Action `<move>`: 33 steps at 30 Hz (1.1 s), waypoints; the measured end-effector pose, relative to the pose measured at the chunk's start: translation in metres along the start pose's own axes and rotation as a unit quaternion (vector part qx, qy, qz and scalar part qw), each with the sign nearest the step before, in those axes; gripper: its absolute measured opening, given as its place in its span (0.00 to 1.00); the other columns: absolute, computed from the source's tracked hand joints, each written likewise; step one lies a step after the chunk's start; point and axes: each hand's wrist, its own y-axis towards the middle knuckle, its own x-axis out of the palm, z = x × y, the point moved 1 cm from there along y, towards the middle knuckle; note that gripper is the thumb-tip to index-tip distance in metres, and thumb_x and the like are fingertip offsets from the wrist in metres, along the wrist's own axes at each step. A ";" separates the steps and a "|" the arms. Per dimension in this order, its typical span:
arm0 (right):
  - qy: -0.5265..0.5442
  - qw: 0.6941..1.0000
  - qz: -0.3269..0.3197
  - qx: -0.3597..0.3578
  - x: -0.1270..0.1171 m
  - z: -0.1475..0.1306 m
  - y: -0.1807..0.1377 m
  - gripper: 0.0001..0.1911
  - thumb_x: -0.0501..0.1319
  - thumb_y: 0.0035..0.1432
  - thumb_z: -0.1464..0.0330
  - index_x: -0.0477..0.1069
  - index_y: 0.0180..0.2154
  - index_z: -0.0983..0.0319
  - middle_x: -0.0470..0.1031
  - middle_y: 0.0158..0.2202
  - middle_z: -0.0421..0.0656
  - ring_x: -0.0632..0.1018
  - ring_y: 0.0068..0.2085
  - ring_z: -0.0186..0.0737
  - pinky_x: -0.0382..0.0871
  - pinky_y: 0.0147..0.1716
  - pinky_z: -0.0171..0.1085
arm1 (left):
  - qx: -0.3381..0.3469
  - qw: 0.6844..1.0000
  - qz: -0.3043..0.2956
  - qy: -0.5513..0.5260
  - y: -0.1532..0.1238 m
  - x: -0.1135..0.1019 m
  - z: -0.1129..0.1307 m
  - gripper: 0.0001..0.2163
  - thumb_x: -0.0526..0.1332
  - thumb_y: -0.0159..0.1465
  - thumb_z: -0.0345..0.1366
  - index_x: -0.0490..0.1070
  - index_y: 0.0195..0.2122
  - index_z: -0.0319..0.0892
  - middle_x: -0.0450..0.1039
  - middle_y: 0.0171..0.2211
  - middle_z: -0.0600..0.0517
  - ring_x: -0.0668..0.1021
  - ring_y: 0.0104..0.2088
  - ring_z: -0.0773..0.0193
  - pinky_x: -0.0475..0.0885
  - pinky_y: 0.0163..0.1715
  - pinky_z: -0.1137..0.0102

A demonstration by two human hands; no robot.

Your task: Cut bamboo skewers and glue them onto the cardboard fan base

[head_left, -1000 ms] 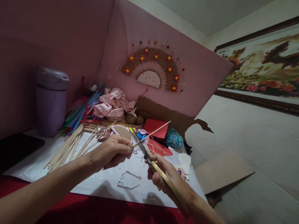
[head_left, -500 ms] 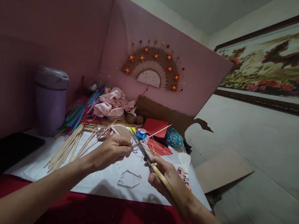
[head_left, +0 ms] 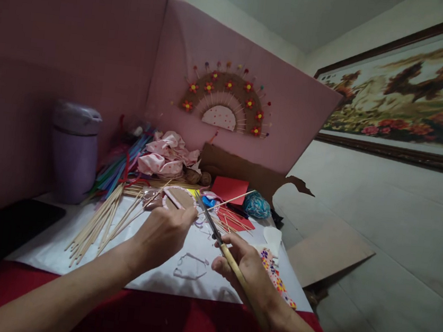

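My left hand (head_left: 166,231) is closed in a pinch on a thin wooden skewer (head_left: 230,200) that points up and to the right. My right hand (head_left: 245,270) is wrapped round the pale handle of a long knife (head_left: 214,229). The dark blade lies against the skewer just past my left fingertips. Both hands hover over a white paper sheet (head_left: 161,271) on a red tabletop (head_left: 156,321). A round pink-rimmed cardboard piece (head_left: 180,197) lies just beyond my left hand.
A pile of wooden skewers (head_left: 103,216) lies at the left, beside coloured straws (head_left: 119,167) and a lilac lidded container (head_left: 74,149). Pink cloth (head_left: 168,157), red paper (head_left: 230,189) and a blue yarn ball (head_left: 257,206) lie at the back. A decorated fan (head_left: 223,105) hangs on the pink board. Cardboard (head_left: 327,252) lies on the floor.
My right hand has drawn back toward me with the knife, uncovering a dotted paper strip. My left hand has turned over and the skewer has dropped to a flatter angle.
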 end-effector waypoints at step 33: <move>-0.018 0.998 0.052 -0.011 0.011 -0.001 -0.006 0.18 0.63 0.48 0.55 0.65 0.31 0.62 0.57 0.20 0.33 0.58 0.23 0.31 0.51 0.22 0.31 | -0.015 0.998 0.051 -0.037 0.000 0.004 0.004 0.09 0.50 0.60 0.28 0.68 0.27 0.38 0.69 0.22 0.50 0.69 0.22 0.67 0.55 0.21 0.72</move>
